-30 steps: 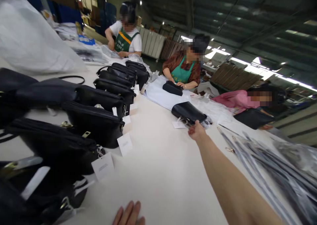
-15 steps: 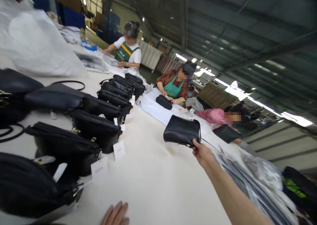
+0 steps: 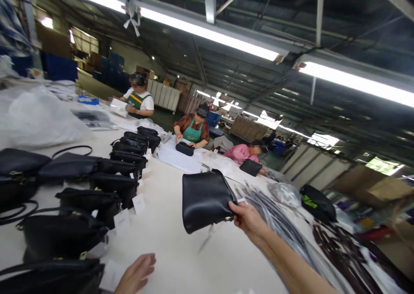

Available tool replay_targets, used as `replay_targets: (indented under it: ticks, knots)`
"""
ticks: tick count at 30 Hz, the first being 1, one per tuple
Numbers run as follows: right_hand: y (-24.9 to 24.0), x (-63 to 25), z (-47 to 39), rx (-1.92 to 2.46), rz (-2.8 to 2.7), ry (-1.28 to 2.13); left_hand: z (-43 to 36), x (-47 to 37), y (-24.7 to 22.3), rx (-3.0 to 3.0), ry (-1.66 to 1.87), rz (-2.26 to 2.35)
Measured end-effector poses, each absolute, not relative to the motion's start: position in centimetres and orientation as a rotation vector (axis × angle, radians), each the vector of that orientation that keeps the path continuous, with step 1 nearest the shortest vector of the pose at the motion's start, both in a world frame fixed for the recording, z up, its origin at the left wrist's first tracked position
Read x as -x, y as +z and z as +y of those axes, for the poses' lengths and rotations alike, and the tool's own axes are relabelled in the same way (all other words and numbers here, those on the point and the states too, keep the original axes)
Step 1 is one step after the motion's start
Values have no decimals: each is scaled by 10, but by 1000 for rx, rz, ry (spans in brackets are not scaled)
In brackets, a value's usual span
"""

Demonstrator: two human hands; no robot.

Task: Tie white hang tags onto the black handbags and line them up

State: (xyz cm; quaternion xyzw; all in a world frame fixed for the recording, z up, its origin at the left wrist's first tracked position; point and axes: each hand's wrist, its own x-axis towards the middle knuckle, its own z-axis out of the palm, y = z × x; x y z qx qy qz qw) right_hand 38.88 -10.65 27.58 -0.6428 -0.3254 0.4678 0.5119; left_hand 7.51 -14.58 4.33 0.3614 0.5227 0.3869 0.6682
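Note:
A small black handbag [image 3: 205, 199] hangs over the white table, gripped at its right edge by my right hand [image 3: 247, 218], thumb on the near side. A thin tag dangles below it. Low in the view, my left hand [image 3: 137, 272] is held with its fingers stretched out and nothing in it. Left of that hand stands a row of black handbags [image 3: 118, 184] with zips and gold-coloured fittings. White paper tags [image 3: 122, 221] hang from their right ends.
Clear plastic bags [image 3: 42, 117] are heaped at the back left. Grey straps [image 3: 274, 220] and dark brown straps [image 3: 339, 251] lie along the right side. Across the table, three people work, two of them handling black bags. A fluorescent lamp [image 3: 207, 29] hangs overhead.
The view has tilted up. My right hand has brought the handbag nearer, and it shows larger. My left hand has risen a little and shows more of its palm side.

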Motion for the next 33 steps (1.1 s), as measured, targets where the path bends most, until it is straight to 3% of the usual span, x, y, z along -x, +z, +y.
replay_targets:
  ticks: [11, 26, 29, 33]
  knots:
    - [298, -378, -155, 1540, -837, 1164, -171, -74, 127, -712, 888, 985]
    - [310, -342, -228, 1456, -1254, 1235, -210, -56, 149, -705, 936, 1104]
    - [287, -341, -254, 1519, -1520, 1070, -225, -45, 155, -674, 969, 1142]
    - [202, -335, -302, 1445, -2022, 542, -256, -21, 160, -624, 1055, 1153]
